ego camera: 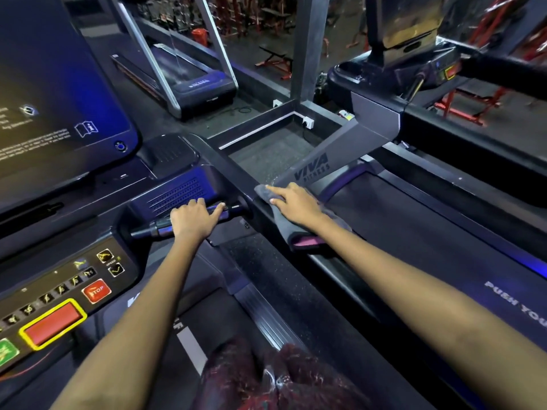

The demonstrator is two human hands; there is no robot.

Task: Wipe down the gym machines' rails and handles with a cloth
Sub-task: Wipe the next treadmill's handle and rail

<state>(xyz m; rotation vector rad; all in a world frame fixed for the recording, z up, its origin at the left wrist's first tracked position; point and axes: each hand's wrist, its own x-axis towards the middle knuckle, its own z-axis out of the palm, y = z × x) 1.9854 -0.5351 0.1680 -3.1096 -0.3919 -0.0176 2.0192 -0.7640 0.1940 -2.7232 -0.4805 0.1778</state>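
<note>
Cloth (284,223): I see a dark grey cloth, folded, with a pink inner face showing at its near end. It lies draped along the treadmill side rail (236,173), a dark bar running diagonally from the console down toward me.

Right hand (293,204): my right grip lies flat on top of the cloth, fingers straight and slightly spread, index finger pointing up the rail; it presses the cloth against the rail, not pinching it.

Left hand (194,220): my left grip is curled over the handle (161,227), a short bar with a shiny metal section, jutting from the console toward the rail. Thumb placement I cannot tell.

Console (59,291): slanted panel at lower left, bearing a red STOP button (97,290), a large red pad with a yellow border (52,324), and a row of small preset keys.

Screen (53,93): dark display above the console, with faint text.

Neighbouring treadmill (444,232): to my right, just beside the rail; its upright reads VIVA FITNESS.
</note>
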